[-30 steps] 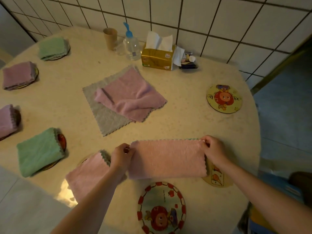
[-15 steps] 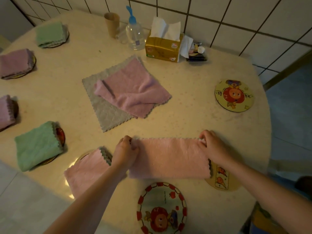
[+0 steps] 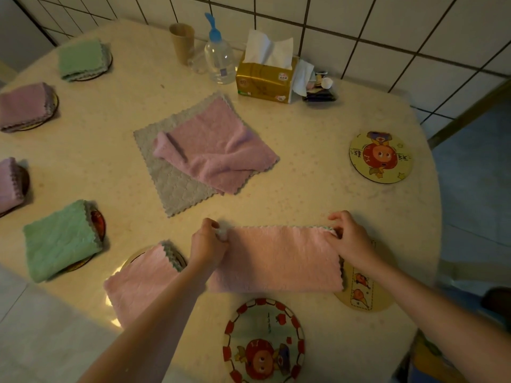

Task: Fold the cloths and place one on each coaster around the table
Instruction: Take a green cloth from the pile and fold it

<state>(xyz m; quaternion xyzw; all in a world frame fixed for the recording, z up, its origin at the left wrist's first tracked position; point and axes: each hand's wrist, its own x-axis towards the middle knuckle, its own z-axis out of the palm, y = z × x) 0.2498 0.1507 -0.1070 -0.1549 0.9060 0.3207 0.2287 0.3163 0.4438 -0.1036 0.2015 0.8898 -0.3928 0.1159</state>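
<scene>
Two hands worked at the near side of a round, pale speckled table [image 3: 318, 189] pushed against a white tiled wall [image 3: 387, 29]. The left hand [image 3: 208, 241] pinched the far left corner of a pink cloth [image 3: 276, 258] folded into a long strip, and the right hand [image 3: 349, 239] pinched its far right corner; the strip lay flat between them, its right end over a pale coaster [image 3: 362, 294] at the table's edge.

Just left of it a folded pink cloth [image 3: 141, 283] covered a coaster near the rim. Further round the left side sat a folded green cloth [image 3: 59, 241], a pink one cut by the frame [image 3: 8, 186], a mauve one [image 3: 25, 106] and another green one [image 3: 81, 58], each on its own coaster. Two coasters lay bare: a red-rimmed one [image 3: 262, 344] at the near edge and a yellow one [image 3: 380, 157] on the right.

In the middle an unfolded pink cloth [image 3: 218, 145] lay rumpled on a grey cloth [image 3: 171, 183]. Along the wall stood a paper cup [image 3: 182, 42], a clear bottle [image 3: 219, 60], a tissue box [image 3: 265, 78] and some small items, too dim to tell. Open tabletop lay between the strip and the centre pile, and toward the yellow coaster. Beyond the right rim was grey floor [image 3: 475, 189].
</scene>
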